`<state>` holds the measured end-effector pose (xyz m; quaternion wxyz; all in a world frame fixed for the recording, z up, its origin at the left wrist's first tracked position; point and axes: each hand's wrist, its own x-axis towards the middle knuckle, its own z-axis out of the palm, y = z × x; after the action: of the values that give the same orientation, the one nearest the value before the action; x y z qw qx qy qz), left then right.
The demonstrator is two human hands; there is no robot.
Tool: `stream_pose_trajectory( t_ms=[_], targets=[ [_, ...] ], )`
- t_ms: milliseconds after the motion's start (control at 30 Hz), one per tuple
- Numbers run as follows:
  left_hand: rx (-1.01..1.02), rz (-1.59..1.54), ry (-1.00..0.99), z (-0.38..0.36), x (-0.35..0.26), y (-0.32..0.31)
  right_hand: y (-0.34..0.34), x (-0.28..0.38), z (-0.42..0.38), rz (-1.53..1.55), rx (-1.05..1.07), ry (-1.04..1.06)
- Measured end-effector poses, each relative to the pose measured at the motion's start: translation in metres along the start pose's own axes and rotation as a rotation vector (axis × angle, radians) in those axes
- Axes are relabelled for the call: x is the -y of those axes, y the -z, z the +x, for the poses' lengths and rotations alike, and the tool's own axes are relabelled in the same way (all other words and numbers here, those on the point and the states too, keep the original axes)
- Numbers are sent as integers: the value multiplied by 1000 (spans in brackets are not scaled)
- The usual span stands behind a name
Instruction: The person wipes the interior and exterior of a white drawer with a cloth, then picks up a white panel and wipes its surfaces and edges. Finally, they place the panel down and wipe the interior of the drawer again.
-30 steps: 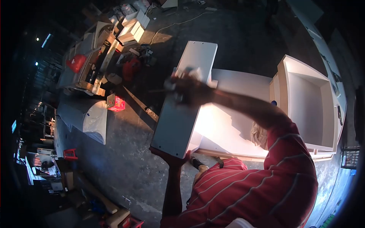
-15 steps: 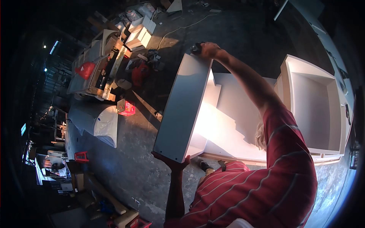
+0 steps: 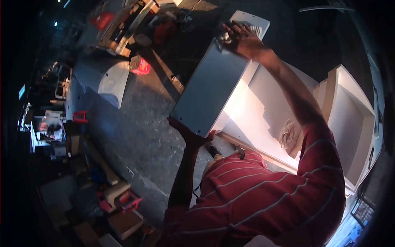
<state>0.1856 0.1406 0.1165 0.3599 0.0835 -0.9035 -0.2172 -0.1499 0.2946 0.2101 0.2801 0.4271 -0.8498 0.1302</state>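
Note:
A grey-white panel box (image 3: 212, 86) is tilted in front of me, beside a large white cabinet piece (image 3: 251, 111). My left hand (image 3: 193, 133) grips its lower end, thumb and fingers on either side of the corner. At its upper end, my right hand (image 3: 245, 43) has its fingers spread, with a small dark and metallic object (image 3: 225, 38) at the fingertips; whether the hand grips it is unclear. Beyond that hand shows another white panel end (image 3: 257, 20). A crumpled beige cloth (image 3: 290, 133) lies in the cabinet piece.
An open white compartment (image 3: 349, 127) stands at the right. On the floor at the left are a red box (image 3: 140, 65), a long wooden strip (image 3: 162, 72) and a red stool (image 3: 80, 116). Boards and a pink-red stool (image 3: 128, 200) lie at the lower left.
The view has shifted, and the panel box appears wider and more tilted. My right hand has changed from closed to spread fingers. The beige cloth and another panel end now show more.

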Motion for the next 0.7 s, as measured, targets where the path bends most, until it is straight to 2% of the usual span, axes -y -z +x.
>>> stream_pose_trajectory(
  t_ms=[67, 133, 200, 233, 300, 333, 367, 400, 467, 533, 567, 600, 667, 700],
  targets=[
    [-1, -3, 18, 7, -1, -4, 34, 60, -19, 336, 127, 110],
    [-51, -107, 29, 5, -6, -7, 62, 134, -45, 444, 130, 187],
    [-67, 11, 25, -1, -12, -5, 90, 186, -56, 696, 343, 257],
    [-95, -77, 21, 1, -15, -9, 91, 193, -59, 689, 347, 264],
    [-146, -258, 7, 9, -18, -16, 93, 207, -65, 647, 206, 431],
    [-176, -354, 0, 14, -19, -19, 89, 195, -64, 687, 234, 388],
    [-211, -452, -6, 19, -20, -21, 85, 172, -57, 569, 212, 285],
    [-192, -344, 43, 18, -24, -21, 89, 163, -51, 425, 207, 203],
    [-259, -344, -11, 23, -24, -25, 99, 180, -63, 431, 238, 215],
    [-279, -411, 8, 25, -21, -36, 116, 211, -79, 403, 346, 363],
    [-270, -459, 6, 24, -20, -40, 114, 206, -80, 275, 409, 450],
    [-251, -508, 2, 20, -20, -42, 110, 200, -76, 414, 415, 280],
    [-311, -421, -63, 32, -33, -25, 109, 168, -53, 1384, 622, -585],
    [-290, -439, -48, 33, -33, -27, 91, 130, -55, 585, 441, -75]
  ],
)
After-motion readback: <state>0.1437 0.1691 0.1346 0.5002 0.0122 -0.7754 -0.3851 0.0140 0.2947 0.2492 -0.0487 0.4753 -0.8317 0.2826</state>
